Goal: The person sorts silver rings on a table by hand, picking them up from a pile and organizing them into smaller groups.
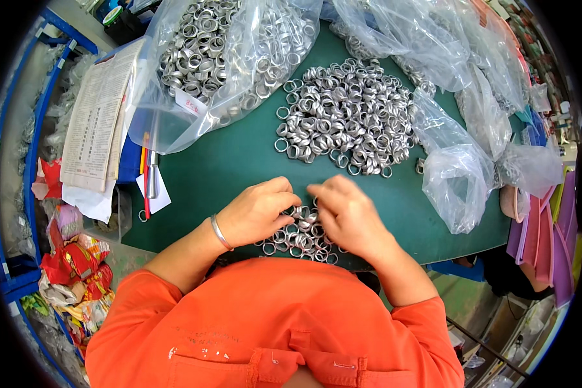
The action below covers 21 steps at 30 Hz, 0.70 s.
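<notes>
My left hand [262, 208] is at the near edge of the green table, its fingers curled and closed beside a small pile of silvery metal rings [299, 238]. What its fingertips hold, if anything, is hidden. Across the pile, my right hand [348, 213] bends over the rings with its fingers smeared by motion, so their grip does not show. A much bigger heap of the same metal rings [349, 116] lies farther off, beyond both hands.
A clear plastic bag [265, 58] full of rings stands at the far left. More clear bags [456, 184] crowd the right side. Newspaper sheets [100, 116], pens [147, 174] and a white paper slip [158, 193] lie at the left. Blue shelving [35, 123] stands beyond.
</notes>
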{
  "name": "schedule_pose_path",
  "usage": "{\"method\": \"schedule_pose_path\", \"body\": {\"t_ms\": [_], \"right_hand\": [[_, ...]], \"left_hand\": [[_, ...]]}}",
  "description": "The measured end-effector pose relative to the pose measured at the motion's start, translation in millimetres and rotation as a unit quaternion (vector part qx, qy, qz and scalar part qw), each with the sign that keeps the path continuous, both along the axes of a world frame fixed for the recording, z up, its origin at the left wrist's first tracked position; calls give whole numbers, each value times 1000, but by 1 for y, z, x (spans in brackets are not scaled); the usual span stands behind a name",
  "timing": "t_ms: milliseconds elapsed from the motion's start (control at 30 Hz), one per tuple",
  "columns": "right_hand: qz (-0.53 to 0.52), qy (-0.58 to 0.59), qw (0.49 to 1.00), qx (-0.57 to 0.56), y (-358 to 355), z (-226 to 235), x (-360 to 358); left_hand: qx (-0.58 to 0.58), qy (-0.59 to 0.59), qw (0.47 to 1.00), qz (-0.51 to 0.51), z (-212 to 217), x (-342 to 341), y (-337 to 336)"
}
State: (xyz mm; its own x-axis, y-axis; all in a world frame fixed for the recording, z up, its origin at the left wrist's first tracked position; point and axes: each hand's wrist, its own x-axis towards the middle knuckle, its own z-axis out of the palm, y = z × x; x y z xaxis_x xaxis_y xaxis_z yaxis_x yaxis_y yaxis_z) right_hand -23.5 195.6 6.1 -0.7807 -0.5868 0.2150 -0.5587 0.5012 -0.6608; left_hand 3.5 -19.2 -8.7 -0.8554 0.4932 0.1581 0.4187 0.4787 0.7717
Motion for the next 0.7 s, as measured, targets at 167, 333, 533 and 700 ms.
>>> {"method": "schedule_pose_path", "body": {"t_ms": [167,333,533,700], "right_hand": [[-86,169,973,134,11,-13,-38],[-98,147,982,59,13,-21,-38],[-129,-445,850,-250,12,2,-25],[-101,-513,804,-283,15,8,-23]], "left_hand": [[-5,-62,998,-21,7,-6,-2],[2,-83,997,-4,6,-5,-4],[70,-105,992,21,12,-7,1],[122,-108,986,36,18,-8,8]]}}
